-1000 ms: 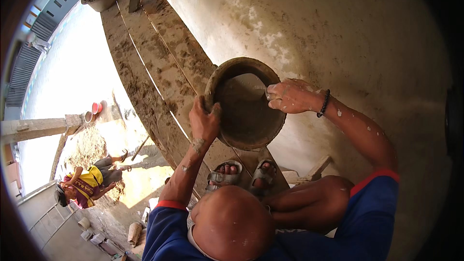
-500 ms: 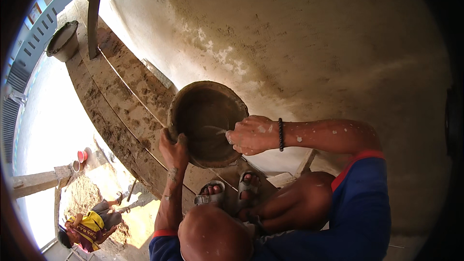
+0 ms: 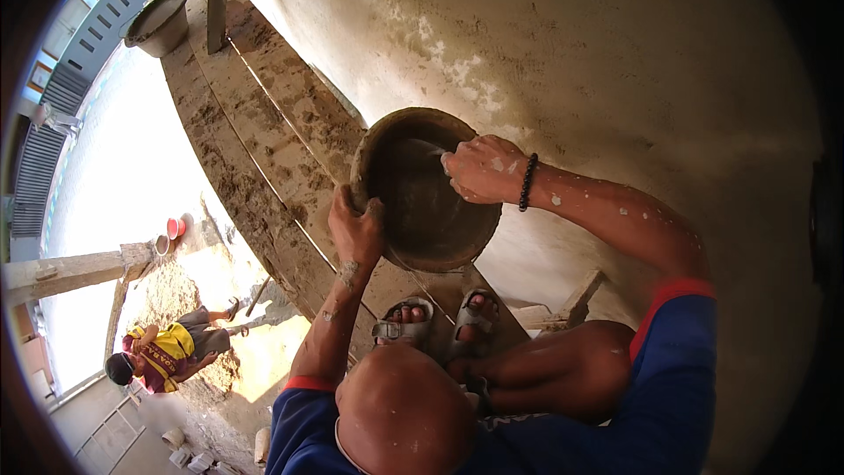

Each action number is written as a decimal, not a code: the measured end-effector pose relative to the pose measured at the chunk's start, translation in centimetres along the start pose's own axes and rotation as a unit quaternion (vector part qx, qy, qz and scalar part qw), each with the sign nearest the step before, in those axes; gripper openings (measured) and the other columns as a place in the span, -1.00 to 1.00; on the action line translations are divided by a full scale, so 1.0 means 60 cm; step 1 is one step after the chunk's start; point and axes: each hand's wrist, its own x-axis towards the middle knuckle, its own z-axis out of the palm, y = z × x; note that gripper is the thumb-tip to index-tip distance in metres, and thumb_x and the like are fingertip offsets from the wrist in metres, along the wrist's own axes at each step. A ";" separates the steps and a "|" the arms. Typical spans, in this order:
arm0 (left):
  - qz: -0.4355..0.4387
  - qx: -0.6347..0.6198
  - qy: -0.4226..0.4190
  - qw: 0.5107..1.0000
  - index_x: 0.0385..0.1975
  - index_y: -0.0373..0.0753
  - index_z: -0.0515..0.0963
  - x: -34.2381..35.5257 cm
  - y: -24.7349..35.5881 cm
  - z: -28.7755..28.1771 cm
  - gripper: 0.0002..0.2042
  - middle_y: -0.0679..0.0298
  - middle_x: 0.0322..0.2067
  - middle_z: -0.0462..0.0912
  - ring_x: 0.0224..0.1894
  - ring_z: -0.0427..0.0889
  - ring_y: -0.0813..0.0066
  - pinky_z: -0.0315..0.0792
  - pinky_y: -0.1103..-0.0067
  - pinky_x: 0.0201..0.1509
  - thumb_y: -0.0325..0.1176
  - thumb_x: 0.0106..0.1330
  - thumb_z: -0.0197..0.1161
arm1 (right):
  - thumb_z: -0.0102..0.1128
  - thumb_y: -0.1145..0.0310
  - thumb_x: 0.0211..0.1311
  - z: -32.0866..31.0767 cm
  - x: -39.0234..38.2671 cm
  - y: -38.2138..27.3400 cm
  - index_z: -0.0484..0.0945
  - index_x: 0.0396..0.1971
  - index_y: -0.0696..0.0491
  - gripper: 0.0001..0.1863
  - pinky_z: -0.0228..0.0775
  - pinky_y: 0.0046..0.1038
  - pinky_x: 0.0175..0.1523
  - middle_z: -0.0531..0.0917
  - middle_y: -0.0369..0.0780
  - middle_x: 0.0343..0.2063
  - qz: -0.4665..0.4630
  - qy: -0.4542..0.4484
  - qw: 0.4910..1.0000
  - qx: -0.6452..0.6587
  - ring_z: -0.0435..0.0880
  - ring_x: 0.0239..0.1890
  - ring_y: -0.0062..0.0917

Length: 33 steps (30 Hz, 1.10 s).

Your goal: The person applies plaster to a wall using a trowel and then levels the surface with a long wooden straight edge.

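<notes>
A round mortar bucket [image 3: 475,251], its walls caked grey-brown, rests tilted on the plank walkway in front of my feet. Wet grey mortar [image 3: 422,202] lies inside. My left hand [image 3: 357,227] grips the bucket's left rim, thumb on the inner side and fingers outside. Over the opening at the upper right, my right hand [image 3: 483,169] is closed round the handle of what looks like a trowel [image 3: 432,149]. Only a thin pale bit of it shows; the rest is hidden by my hand or blends into the mortar.
Mortar-splattered planks [image 3: 264,136] run to the far left, past an upright post [image 3: 220,0] and another bucket [image 3: 163,26]. A plastered wall [image 3: 615,62] rises on the right. Far below at left, a person [image 3: 171,347] is near a sand heap [image 3: 171,286] and a red bucket [image 3: 176,228].
My right hand has swept the trowel up toward the bucket's far rim. My left hand keeps its grip on the rim. The whole view has shifted, with the scene now further right and up.
</notes>
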 end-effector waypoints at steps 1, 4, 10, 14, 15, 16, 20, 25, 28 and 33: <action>-0.010 0.008 0.010 1.000 -0.32 -0.42 0.41 0.000 0.000 0.001 -0.74 -0.06 -0.44 0.52 -0.38 0.53 0.09 0.40 0.34 -0.24 -0.41 0.02 0.21 | 0.06 0.34 -0.07 -0.005 -0.001 0.002 0.53 -0.55 0.12 -0.83 0.49 -0.25 -0.33 0.61 -0.08 -0.60 0.020 -0.026 0.999 -0.004 0.66 -0.48 -0.25; 0.005 0.013 0.012 1.000 -0.33 -0.41 0.41 -0.005 0.003 0.006 -0.75 -0.06 -0.44 0.51 -0.39 0.52 0.08 0.39 0.35 -0.25 -0.42 0.03 0.21 | 0.10 0.43 -0.06 0.003 0.003 -0.012 0.46 -0.62 0.09 -0.93 0.47 -0.29 -0.41 0.58 -0.12 -0.67 0.038 0.047 0.992 -0.107 0.64 -0.51 -0.27; 0.004 0.016 0.043 0.999 -0.32 -0.39 0.40 -0.023 0.008 0.015 -0.75 -0.03 -0.47 0.49 -0.45 0.48 0.09 0.38 0.36 -0.30 -0.44 0.03 0.21 | 0.11 0.40 -0.07 0.031 -0.002 -0.045 0.62 -0.48 0.08 -0.85 0.52 -0.32 -0.37 0.66 -0.14 -0.56 0.051 -0.192 0.975 -0.097 0.69 -0.44 -0.30; 0.021 0.002 0.064 0.998 -0.34 -0.37 0.38 -0.038 0.011 0.029 -0.76 0.00 -0.51 0.47 -0.49 0.46 0.11 0.37 0.37 -0.34 -0.44 0.02 0.22 | 0.06 0.37 -0.02 0.005 -0.003 -0.046 0.67 -0.45 0.04 -0.79 0.53 -0.28 -0.32 0.68 -0.13 -0.53 -0.063 -0.297 0.951 -0.053 0.70 -0.44 -0.28; 0.020 -0.004 0.072 0.997 -0.34 -0.37 0.37 -0.040 0.011 0.033 -0.76 0.00 -0.52 0.46 -0.49 0.45 0.12 0.36 0.38 -0.35 -0.44 0.02 0.22 | 0.06 0.37 -0.02 -0.003 -0.001 -0.048 0.67 -0.45 0.04 -0.79 0.53 -0.28 -0.32 0.68 -0.13 -0.53 -0.064 -0.278 0.957 -0.048 0.70 -0.44 -0.28; 0.022 -0.008 0.071 0.997 -0.34 -0.37 0.37 -0.041 0.010 0.034 -0.76 0.00 -0.52 0.46 -0.49 0.45 0.12 0.36 0.38 -0.35 -0.44 0.02 0.22 | 0.01 0.36 0.00 -0.011 0.005 -0.053 0.66 -0.45 0.09 -0.77 0.52 -0.30 -0.27 0.68 -0.11 -0.50 -0.040 -0.324 0.945 0.011 0.69 -0.40 -0.28; 0.014 -0.047 0.081 0.996 -0.37 -0.38 0.36 -0.040 0.006 0.028 -0.77 0.04 -0.54 0.43 -0.51 0.41 0.19 0.34 0.40 -0.37 -0.45 0.02 0.20 | -0.07 0.27 0.06 -0.039 0.003 -0.064 0.62 -0.49 0.11 -0.71 0.50 -0.34 -0.19 0.66 -0.09 -0.46 0.069 -0.382 0.905 0.176 0.67 -0.37 -0.27; 0.045 -0.017 0.073 0.996 -0.39 -0.37 0.35 -0.034 0.003 0.018 -0.80 0.12 -0.57 0.37 -0.53 0.32 0.32 0.31 0.44 -0.39 -0.47 0.02 0.18 | 0.07 0.26 0.11 -0.057 -0.034 -0.033 0.50 -0.38 0.10 -0.79 0.47 -0.24 -0.25 0.62 -0.18 -0.57 0.087 -0.093 0.991 0.047 0.63 -0.40 -0.21; 0.030 -0.058 0.065 0.996 -0.40 -0.37 0.35 -0.032 0.007 0.022 -0.80 0.13 -0.57 0.38 -0.52 0.34 0.33 0.32 0.45 -0.38 -0.46 0.02 0.18 | 0.06 0.38 0.03 -0.021 -0.028 -0.033 0.52 -0.45 0.12 -0.86 0.51 -0.24 -0.32 0.62 -0.11 -0.59 0.083 -0.035 0.996 0.009 0.65 -0.45 -0.19; -0.005 -0.030 0.056 0.998 -0.37 -0.45 0.40 -0.035 0.015 0.026 -0.78 0.14 -0.45 0.47 -0.39 0.41 0.39 0.36 0.49 -0.26 -0.46 0.02 0.19 | 0.05 0.41 -0.04 0.056 -0.049 -0.072 0.59 -0.64 0.10 -0.85 0.54 -0.28 -0.34 0.64 -0.06 -0.56 0.027 -0.107 0.994 0.004 0.68 -0.44 -0.24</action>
